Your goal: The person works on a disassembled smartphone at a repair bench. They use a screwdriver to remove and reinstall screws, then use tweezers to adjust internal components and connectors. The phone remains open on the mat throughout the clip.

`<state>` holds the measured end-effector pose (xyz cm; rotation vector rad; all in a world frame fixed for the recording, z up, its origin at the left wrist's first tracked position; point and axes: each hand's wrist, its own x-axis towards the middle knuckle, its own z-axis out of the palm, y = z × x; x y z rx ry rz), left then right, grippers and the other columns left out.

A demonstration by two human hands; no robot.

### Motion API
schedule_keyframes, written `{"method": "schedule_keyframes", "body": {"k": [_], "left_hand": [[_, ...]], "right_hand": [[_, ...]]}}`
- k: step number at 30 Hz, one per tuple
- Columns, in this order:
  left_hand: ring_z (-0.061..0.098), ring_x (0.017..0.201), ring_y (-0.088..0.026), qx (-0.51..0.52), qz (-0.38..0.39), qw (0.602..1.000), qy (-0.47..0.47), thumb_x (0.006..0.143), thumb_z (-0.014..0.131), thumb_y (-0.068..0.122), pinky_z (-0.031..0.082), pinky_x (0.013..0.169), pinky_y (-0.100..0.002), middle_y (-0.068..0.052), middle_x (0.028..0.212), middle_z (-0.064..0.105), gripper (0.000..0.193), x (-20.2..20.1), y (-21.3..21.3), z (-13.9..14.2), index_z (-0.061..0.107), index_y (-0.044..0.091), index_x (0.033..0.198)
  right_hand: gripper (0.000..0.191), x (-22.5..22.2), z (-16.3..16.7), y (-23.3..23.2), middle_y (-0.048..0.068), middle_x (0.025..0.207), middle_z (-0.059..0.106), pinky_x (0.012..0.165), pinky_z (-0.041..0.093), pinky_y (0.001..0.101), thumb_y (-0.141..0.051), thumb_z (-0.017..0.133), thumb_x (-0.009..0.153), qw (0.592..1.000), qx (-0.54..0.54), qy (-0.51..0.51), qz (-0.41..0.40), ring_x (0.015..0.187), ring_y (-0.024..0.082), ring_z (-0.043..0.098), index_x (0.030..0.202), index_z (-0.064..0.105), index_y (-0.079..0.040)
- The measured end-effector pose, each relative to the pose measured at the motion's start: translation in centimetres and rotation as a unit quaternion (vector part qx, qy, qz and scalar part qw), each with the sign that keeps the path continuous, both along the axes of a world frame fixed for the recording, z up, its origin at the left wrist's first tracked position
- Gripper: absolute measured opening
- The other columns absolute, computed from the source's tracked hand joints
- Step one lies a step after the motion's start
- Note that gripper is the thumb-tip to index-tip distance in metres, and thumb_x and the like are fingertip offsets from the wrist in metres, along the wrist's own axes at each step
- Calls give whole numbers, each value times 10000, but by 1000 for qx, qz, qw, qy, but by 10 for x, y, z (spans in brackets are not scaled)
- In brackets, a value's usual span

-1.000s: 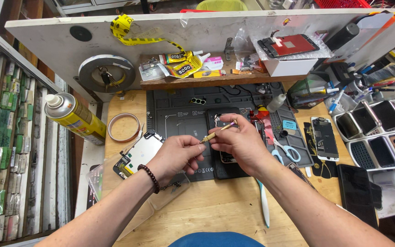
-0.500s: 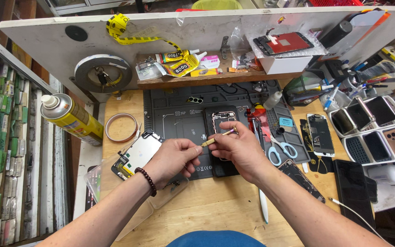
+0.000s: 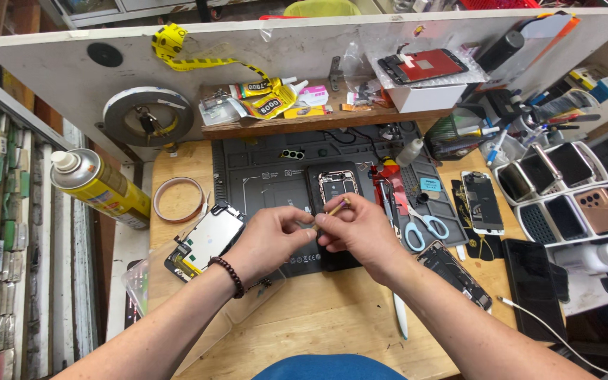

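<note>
1. The small tan stick (image 3: 335, 208) sits at the centre of the frame, pinched between my two hands just above the opened phone (image 3: 335, 188) that lies on the dark work mat (image 3: 262, 176).
2. What could go wrong: the stick is thin, and I judge it could slip or snap if I squeeze unevenly. Its free tip points up and to the right over the phone's bare insides, so a slip could jab something delicate there.
3. A second risk, as I judge it: my left forearm crosses close over the detached screen (image 3: 209, 238) at centre left. A careless pull back could drag it off the mat's edge.
4. The scissors (image 3: 422, 226) and the red-handled tools (image 3: 387, 184) lie just right of my right hand; a quick sideways move could knock them into the phone.
5. My left hand (image 3: 272, 238): fingers curled nearly shut, thumb and forefinger tips meeting at the stick's lower end. Whether they grip the stick itself or something tiny on it, I cannot tell.
6. My right hand (image 3: 360, 231): fingers closed into a tight pinch on the stick, the other fingers folded under, nothing else held.
</note>
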<state>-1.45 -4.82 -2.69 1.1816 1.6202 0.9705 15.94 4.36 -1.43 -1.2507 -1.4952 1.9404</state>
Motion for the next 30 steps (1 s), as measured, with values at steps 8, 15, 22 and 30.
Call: {"method": "schedule_keyframes", "body": {"k": [8,15,22,30], "left_hand": [[721,722,-136,-62,-39,995,70,849,744,196,577,689,-324,-60,839,792,289,12,10,20,743,97,1120],[753,798,-116,21,-8,1000,16,844,764,179,594,724,-290,-54,888,808,281,12,9,2,738,64,1099],[701,706,-134,-56,25,998,-3,851,744,123,568,630,-293,-61,826,779,261,1,5,-7,742,54,1103],[658,593,-159,-106,204,973,-12,877,628,25,530,530,-301,-78,820,751,343,-21,12,-3,689,57,1213]], "right_hand": [[169,4,3,2,33,757,696,566,529,232,-155,743,923,999,49,0,19,633,89,643,959,636,-29],[149,0,9,0,3,774,683,568,516,230,-167,731,926,988,137,-4,65,665,57,621,964,659,-42],[150,-18,2,5,5,765,660,572,524,235,-165,723,934,971,207,-24,115,661,63,610,984,665,-37],[158,-50,-13,27,84,890,719,686,629,290,-51,672,917,992,100,65,-46,774,156,731,1046,583,-24]]}}
